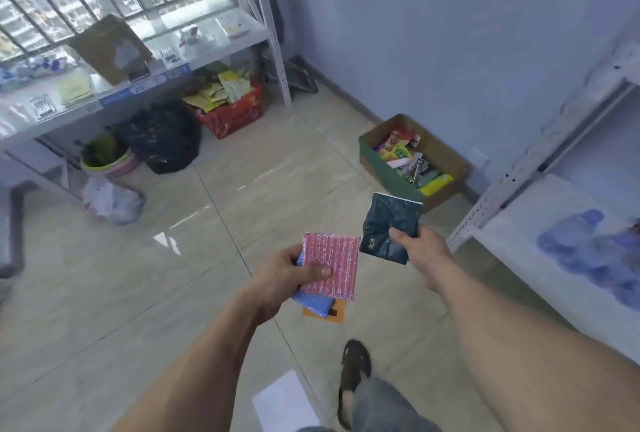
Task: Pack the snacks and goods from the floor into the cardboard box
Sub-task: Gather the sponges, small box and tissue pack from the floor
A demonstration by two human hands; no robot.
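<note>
Left hand (pixel 289 274) curled around stacked scouring pads (pixel 329 265); right hand (pixel 420 251) pinching a dark packet (pixel 389 223).

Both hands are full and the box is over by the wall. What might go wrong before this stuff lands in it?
The left hand pinches a fanned stack: the pink scouring pad on top, a blue pad and an orange piece sliding out below. Those lower ones may drop. The right hand holds the dark green packet by one edge, so it may slip. The cardboard box is already fairly full, so tossed items may bounce out.
</note>
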